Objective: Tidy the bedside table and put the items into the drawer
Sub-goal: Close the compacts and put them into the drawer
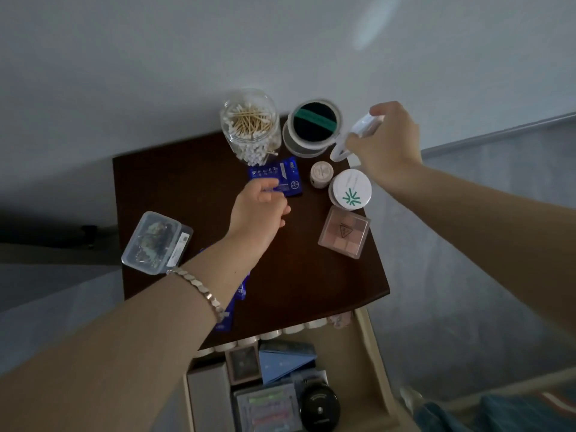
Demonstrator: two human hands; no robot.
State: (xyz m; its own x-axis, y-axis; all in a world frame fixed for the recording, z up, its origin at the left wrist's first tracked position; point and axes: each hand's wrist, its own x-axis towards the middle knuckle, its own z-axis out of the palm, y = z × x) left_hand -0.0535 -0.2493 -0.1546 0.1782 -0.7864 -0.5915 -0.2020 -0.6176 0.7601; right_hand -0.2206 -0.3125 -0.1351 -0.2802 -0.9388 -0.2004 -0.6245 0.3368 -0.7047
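Observation:
A dark wooden bedside table point(187, 188) carries several items. My left hand point(260, 210) reaches over the middle, fingertips touching a blue sachet point(280, 177); whether it grips the sachet I cannot tell. My right hand point(385, 140) hovers at the back right corner, shut on a small white object point(363, 123) with a loop. On the table stand a jar of cotton swabs point(249, 126), an open round compact point(313, 126), a small beige pot point(321, 174), a white round tin with a green logo point(350, 189), a pink palette point(344, 235) and a clear plastic box point(156, 241).
The drawer point(371, 363) below the table's front edge is pulled open and holds boxes, a blue packet point(286, 361) and a black round case point(319, 406). More blue sachets point(233, 302) lie under my left forearm. A grey wall rises behind the table.

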